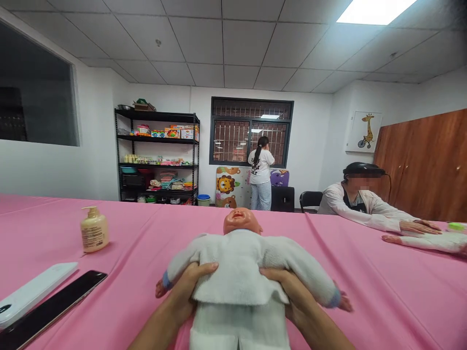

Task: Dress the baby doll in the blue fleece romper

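A baby doll (pixel 239 262) in a white terry-cloth suit lies on its back on a pink-covered table (pixel 146 253), its bare head pointing away from me. My left hand (pixel 189 287) and my right hand (pixel 288 291) grip its torso from either side, just under the arms. The doll's small bare hands stick out past my fingers. To the left lie a white rectangular device (pixel 34 291) and a black smartphone (pixel 51 306), with a cream pump bottle (pixel 95 229) standing beyond them.
At the table's right, a seated person (pixel 359 199) rests a hand (pixel 419 227) on something white. Another person (pixel 260 175) stands by the far window. A black metal shelf (pixel 158 155) holds toys and boxes. Beside that person stands a cartoon-printed foam mat (pixel 228 184).
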Tool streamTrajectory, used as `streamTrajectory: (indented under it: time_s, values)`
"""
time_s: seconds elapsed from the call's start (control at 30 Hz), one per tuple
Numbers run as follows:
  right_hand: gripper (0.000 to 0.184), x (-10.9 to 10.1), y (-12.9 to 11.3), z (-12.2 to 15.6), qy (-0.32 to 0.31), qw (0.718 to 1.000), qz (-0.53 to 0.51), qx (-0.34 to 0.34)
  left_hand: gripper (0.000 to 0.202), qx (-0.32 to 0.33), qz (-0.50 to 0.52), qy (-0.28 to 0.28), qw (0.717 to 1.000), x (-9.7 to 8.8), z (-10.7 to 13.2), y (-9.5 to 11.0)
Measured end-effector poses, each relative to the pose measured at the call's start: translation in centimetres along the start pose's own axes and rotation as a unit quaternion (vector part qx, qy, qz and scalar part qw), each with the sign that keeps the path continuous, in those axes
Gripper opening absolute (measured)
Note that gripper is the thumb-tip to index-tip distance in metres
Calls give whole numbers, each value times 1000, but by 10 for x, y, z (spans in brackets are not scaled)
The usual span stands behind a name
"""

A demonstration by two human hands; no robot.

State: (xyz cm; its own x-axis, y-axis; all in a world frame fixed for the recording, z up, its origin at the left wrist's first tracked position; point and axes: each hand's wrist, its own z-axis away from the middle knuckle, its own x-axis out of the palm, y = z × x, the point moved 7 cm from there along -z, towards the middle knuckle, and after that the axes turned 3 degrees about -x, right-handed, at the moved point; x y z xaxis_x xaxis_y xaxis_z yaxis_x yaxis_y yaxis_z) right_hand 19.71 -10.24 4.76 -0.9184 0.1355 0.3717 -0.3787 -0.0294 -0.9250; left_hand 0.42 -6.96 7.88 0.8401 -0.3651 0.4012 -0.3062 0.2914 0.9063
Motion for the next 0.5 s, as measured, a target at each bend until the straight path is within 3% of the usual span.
streamTrajectory:
  time_s: [0.13, 0.5]
  values:
    - [16, 1, 7, -30, 26, 996, -42, 68, 40, -27, 7, 5, 1000, -9, -38, -6]
    - [11, -15, 17, -99, 2, 999, -4, 54, 25, -49, 23, 28, 998, -18, -105, -25]
